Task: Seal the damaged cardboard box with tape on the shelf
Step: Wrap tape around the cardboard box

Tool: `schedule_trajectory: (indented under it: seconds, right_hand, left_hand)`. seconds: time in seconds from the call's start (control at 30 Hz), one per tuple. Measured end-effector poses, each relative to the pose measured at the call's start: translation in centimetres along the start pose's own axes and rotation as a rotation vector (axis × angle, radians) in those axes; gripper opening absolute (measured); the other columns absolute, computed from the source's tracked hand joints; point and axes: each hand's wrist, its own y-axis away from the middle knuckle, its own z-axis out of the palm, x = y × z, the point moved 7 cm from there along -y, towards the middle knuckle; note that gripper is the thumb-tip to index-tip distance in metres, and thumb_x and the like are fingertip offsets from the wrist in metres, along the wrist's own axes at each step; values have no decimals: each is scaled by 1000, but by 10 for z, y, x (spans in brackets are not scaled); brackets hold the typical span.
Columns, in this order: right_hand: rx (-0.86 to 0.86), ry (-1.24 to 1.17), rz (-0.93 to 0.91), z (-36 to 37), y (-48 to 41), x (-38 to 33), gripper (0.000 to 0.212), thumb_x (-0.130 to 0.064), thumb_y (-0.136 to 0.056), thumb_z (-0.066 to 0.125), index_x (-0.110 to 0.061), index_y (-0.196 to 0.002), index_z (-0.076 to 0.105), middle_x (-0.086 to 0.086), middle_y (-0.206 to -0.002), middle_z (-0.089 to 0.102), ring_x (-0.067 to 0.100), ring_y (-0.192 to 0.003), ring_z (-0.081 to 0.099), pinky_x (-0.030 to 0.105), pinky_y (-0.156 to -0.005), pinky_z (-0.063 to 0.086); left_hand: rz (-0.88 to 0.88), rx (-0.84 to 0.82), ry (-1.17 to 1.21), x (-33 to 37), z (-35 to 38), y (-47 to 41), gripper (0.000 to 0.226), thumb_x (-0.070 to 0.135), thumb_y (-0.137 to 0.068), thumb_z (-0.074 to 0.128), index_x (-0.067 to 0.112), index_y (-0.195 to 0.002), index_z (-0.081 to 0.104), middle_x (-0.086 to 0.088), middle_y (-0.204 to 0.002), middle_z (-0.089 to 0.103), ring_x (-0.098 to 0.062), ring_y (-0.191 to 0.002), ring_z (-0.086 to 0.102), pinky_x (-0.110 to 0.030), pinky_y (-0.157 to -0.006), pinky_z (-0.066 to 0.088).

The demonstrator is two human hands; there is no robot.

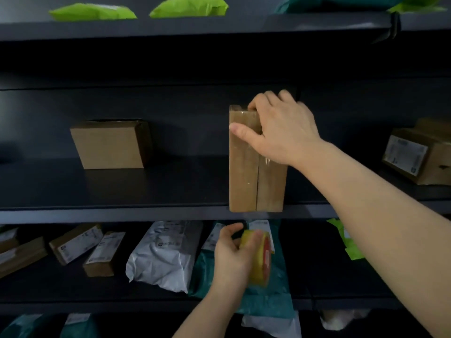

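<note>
One tall cardboard box (249, 181) stands upright at the front edge of the dark middle shelf (122, 212), its lower end slightly overhanging the lip and its centre seam facing you. Your right hand (280, 128) grips its top: the fingers (258, 101) curl over the upper rear edge, and the thumb (244, 132) lies flat across the front face just below the top. A glossy strip of clear tape (240, 109) wraps over the top left corner beside your fingertips. It may run on down the seam, though glare and blur make that hard to tell.

Just below the shelf lip, under the box, your left hand (231, 254) clasps a yellow tape roll (262, 259) with a red core, fingers closed around its rim.

Well to the left on the same shelf sits a smaller plain carton (111, 145), and a labelled carton (419, 154) rests at the far right. On the shelf below lie a grey mailer bag (166, 252), a teal mailer bag (275, 296) and several small labelled boxes (75, 242). Lime-green bags (92, 12) lie on the top shelf.
</note>
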Motion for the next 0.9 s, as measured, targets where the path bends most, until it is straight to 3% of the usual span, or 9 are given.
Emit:
schedule_trajectory:
  seconds: [0.13,0.27,0.4,0.5,0.6,0.9]
  right_hand:
    - [15,-11,2,7,-1,2,76,-76,-87,24,-17,-128,49,3,-128,55,26,-117,46,43,-85,42]
    - [20,-18,7,6,-1,3,76,-76,-86,24,-17,-128,49,2,-128,55,26,-118,46,43,-86,42]
    - [24,-30,-3,6,-1,4,73,-74,-88,27,-18,-129,48,2,-128,54,25,-118,46,42,-87,41]
    - [26,-28,-1,6,-1,4,72,-74,-88,28,-18,-128,49,2,-128,55,25,-116,47,42,-85,41]
    - [37,-36,-5,6,-1,3,73,-75,-87,28,-18,-127,49,1,-127,55,24,-116,47,41,-84,41]
    - [62,-24,-24,5,0,3,76,-78,-82,34,-19,-127,49,-1,-126,55,23,-116,47,40,-85,42]
  left_hand:
    - [71,70,4,3,-1,-4,23,28,-87,73,25,-103,56,-5,-92,68,-22,-79,70,-42,-69,59]
    - [43,60,59,-1,5,-9,20,21,-92,68,15,-107,57,-3,-85,65,-3,-53,65,-19,-46,49]
    - [-10,43,68,-4,15,-11,23,20,-92,68,9,-108,56,-5,-82,65,-3,-46,62,-17,-43,47]
    - [-34,77,52,-7,18,-16,25,29,-90,70,13,-104,57,-9,-93,67,-10,-61,68,-26,-51,53]
    - [-48,148,34,-11,16,-21,30,39,-86,72,18,-99,57,-11,-99,67,-28,-88,68,-42,-76,56]
    - [-152,115,73,-15,19,-37,24,33,-85,74,12,-95,69,-13,-91,74,-33,-86,71,-51,-80,58]
